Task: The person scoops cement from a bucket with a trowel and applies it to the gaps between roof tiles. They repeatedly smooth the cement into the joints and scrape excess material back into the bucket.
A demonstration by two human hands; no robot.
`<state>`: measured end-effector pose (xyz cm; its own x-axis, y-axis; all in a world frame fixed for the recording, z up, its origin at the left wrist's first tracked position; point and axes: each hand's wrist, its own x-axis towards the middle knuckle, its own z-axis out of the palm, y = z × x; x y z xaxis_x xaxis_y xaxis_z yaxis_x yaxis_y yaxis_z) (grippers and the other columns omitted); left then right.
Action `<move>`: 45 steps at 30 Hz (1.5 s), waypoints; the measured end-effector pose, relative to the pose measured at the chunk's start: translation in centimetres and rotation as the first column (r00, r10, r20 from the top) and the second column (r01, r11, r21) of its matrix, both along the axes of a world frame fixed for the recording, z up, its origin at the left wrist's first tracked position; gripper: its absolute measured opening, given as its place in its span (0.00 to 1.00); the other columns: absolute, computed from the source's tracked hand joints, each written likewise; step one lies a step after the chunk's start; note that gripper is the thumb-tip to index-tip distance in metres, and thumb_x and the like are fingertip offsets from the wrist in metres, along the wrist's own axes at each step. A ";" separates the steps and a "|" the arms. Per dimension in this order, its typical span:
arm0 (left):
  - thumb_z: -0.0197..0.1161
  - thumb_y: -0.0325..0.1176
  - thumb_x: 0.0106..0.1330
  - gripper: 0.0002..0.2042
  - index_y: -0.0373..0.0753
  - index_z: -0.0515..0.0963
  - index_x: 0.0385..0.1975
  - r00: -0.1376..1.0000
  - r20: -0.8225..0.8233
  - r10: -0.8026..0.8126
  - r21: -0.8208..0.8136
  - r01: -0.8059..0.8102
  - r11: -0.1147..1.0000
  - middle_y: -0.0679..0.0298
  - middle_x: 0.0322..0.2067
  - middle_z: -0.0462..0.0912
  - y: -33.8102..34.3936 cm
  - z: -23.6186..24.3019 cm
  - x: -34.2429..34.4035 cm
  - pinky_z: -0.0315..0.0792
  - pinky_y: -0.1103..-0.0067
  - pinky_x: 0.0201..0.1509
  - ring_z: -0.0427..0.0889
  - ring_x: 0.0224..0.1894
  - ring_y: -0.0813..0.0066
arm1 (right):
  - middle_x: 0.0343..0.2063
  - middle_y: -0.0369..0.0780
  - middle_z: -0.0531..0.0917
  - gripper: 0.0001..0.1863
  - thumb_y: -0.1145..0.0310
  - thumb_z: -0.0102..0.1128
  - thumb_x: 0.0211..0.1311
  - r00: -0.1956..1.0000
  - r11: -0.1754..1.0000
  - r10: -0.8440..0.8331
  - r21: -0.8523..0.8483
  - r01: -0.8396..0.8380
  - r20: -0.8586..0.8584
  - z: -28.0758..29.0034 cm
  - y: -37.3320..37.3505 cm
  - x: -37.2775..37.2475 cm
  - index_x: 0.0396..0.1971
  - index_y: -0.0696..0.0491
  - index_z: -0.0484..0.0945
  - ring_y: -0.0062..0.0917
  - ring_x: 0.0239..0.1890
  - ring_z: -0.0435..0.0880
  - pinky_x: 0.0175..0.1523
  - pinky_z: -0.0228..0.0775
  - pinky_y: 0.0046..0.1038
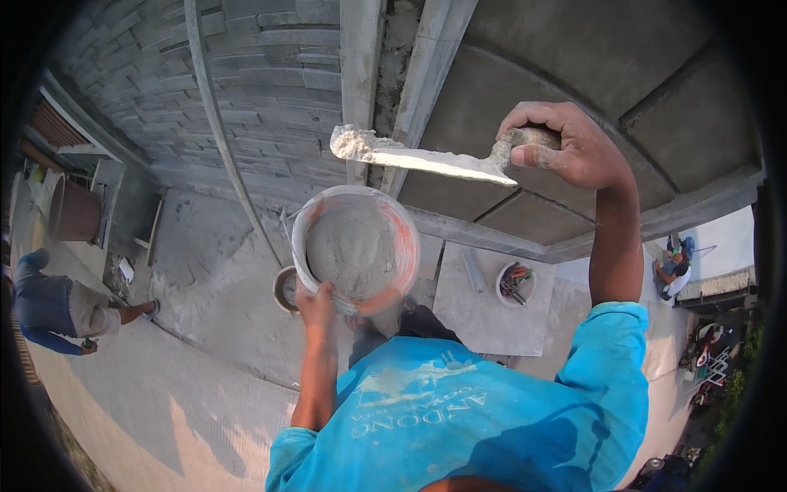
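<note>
My right hand point(566, 148) is closed round the handle of a trowel point(443, 164), raised in front of the wall. Its long blade points left, caked with pale mortar, and a lump of mortar point(352, 143) sits at the blade's far end. Below and left of the blade, my left hand point(318, 305) grips the near rim of an orange-stained bucket point(403, 238). Grey mortar point(352, 246) partly fills the bucket, which I hold up in front of my body. The trowel's blade is apart from the bucket and appears close to the wall strips.
Ahead, grey wall panels point(557, 49) meet upright concrete strips point(365, 74), beside a wall of staggered blocks point(270, 90). A long pole point(217, 123) leans there. On the ground stand another bucket point(285, 291) and a white tool bucket point(516, 283). A person point(61, 303) walks at left; another point(676, 266) sits far right.
</note>
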<state>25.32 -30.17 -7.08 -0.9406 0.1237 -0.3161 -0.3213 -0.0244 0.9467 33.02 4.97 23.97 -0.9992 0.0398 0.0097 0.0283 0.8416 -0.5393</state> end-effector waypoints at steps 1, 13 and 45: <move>0.54 0.18 0.51 0.29 0.29 0.70 0.59 1.000 -0.009 0.006 -0.030 -0.006 1.000 0.60 0.37 0.78 0.4 0.1 0.1 0.73 0.80 0.36 0.78 0.34 0.73 | 0.25 0.35 0.78 0.15 0.59 0.65 0.58 0.998 0.998 0.059 -0.026 -0.058 0.027 0.6 1.7 -1.3 0.40 0.52 0.83 0.22 0.28 0.75 0.36 0.67 0.28; 0.54 0.18 0.51 0.30 0.27 0.68 0.60 0.998 0.026 0.056 0.092 -0.058 0.994 0.63 0.35 0.75 1.5 2.0 1.5 0.73 0.79 0.38 0.77 0.35 0.73 | 0.32 0.39 0.82 0.14 0.58 0.63 0.64 0.978 0.886 -0.133 0.423 0.191 -0.162 2.2 2.9 -1.2 0.43 0.52 0.82 0.30 0.33 0.79 0.40 0.71 0.33; 0.54 0.17 0.51 0.32 0.30 0.69 0.62 0.992 -0.060 0.114 -0.035 -0.116 0.993 0.60 0.37 0.77 -1.2 -2.9 1.8 0.74 0.78 0.37 0.77 0.35 0.72 | 0.26 0.29 0.76 0.18 0.53 0.63 0.64 0.973 0.972 -0.206 -0.093 0.215 0.100 1.8 9.9 -7.7 0.41 0.53 0.82 0.13 0.26 0.72 0.29 0.65 0.19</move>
